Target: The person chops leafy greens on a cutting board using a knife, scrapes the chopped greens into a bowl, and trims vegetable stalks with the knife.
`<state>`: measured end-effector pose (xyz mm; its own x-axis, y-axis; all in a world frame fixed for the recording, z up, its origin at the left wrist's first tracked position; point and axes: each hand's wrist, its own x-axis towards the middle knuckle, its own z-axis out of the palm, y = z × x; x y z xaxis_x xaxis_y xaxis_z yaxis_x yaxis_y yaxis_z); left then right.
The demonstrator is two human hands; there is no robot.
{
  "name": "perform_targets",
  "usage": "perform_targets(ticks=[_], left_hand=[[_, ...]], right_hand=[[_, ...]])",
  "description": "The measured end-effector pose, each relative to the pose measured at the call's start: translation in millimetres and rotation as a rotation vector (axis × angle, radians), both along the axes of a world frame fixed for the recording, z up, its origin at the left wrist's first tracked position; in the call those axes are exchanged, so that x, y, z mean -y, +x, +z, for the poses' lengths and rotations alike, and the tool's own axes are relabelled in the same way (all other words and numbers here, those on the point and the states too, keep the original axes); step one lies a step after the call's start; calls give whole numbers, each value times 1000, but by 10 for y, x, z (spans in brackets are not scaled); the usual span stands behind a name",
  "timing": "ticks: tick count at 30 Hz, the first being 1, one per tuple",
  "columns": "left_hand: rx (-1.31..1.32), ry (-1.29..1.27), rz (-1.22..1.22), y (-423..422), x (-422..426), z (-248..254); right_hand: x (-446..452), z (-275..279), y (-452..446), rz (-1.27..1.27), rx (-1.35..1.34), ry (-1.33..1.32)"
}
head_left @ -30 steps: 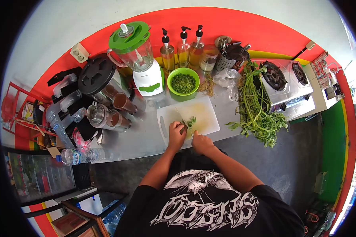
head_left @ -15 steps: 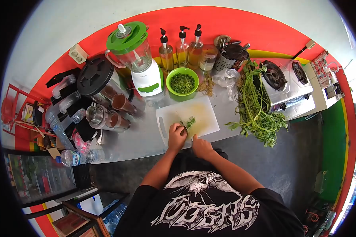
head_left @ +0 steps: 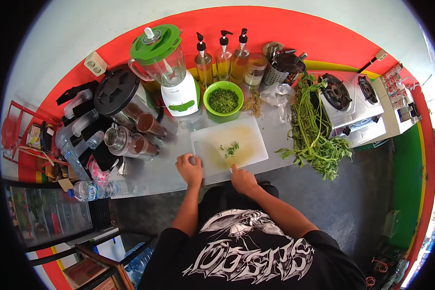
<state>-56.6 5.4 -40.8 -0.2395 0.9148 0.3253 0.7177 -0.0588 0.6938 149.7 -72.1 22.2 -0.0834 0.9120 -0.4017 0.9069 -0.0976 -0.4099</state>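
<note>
A small heap of chopped green leaves [head_left: 232,149] lies on the white cutting board [head_left: 250,137], which has a yellowish stain. My right hand [head_left: 244,181] is closed round a knife [head_left: 233,167] at the board's near edge; the handle is mostly hidden, and the pale blade points forward across the board beside the leaves. At the board's left side, near its handle slot, is my left hand [head_left: 189,170], its fingers bent and a gap showing between thumb and forefinger. Behind the board stands a green bowl [head_left: 223,116] filled with chopped greens [head_left: 222,100].
Long leafy stalks [head_left: 310,128] lie right of the board, beside a gas stove [head_left: 355,111]. A blender [head_left: 179,96], pump bottles [head_left: 223,63] and a clear plastic bag [head_left: 277,96] stand or lie behind. Glass jugs of brown liquid [head_left: 142,147] and a water bottle [head_left: 87,192] are leftward.
My left hand has moved left, away from the chopped leaves, to the board's left edge. My right hand has shifted slightly left and down with the knife.
</note>
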Motion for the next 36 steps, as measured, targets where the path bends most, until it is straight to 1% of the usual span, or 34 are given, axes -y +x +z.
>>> perform_targets(ticks=[2, 3, 4, 6, 7, 9, 11, 13, 15, 16, 17, 19, 20, 21, 22, 23, 24, 25, 27, 29, 32, 36], left_hand=[[-154, -137, 20, -57, -9, 51], [-152, -137, 26, -50, -11, 66], [-219, -199, 19, -29, -22, 82], [-351, -323, 7, -3, -58, 109], [-348, -318, 13, -7, -85, 120], [-411, -376, -48, -5, -116, 139], [-402, -357, -48, -3, -97, 159], [-400, -338, -59, -1, -95, 236], [56, -479, -4, -15, -117, 314], [289, -421, -10, -43, -146, 199], [282, -423, -20, -61, -146, 83], [792, -584, 19, 50, -96, 387], [845, -670, 66, 116, -110, 555], [838, -676, 61, 95, -114, 568], [910, -789, -86, 56, -131, 577], [979, -900, -234, 37, -140, 587], [990, -930, -271, 47, -143, 616], [985, -937, -270, 62, -138, 612], [1122, -878, -385, 114, -119, 623], [1070, -893, -381, 173, -117, 682], [1085, -884, -396, 252, -146, 670], [1152, -865, -412, 330, -128, 801]], right_hand=[[16, 1, 7, -14, 20, -2], [16, 1, 49, -85, 30, 3], [13, 9, 95, -156, 41, 10], [23, -20, 197, -191, 61, 22], [25, -37, 241, -234, 79, 30], [41, -51, 311, -222, 67, 21], [70, -42, 367, -218, 53, 6], [121, 20, 396, -234, 32, 45], [197, 105, 455, -240, 12, 89], [226, 163, 494, -235, -2, 137], [250, 224, 536, -246, -6, 136], [287, 335, 636, -176, -37, 144], [317, 351, 685, -186, -39, 142], [352, 361, 730, -114, -36, 152], [380, 365, 782, -39, -33, 163], [407, 363, 836, -43, -35, 160], [427, 366, 889, 7, -35, 155], [452, 368, 933, 57, -37, 148], [473, 394, 1011, 5, -22, 126], [447, 440, 1102, -62, -11, 112], [379, 601, 1293, -148, 21, 182], [255, 877, 1491, -139, 15, 166]])
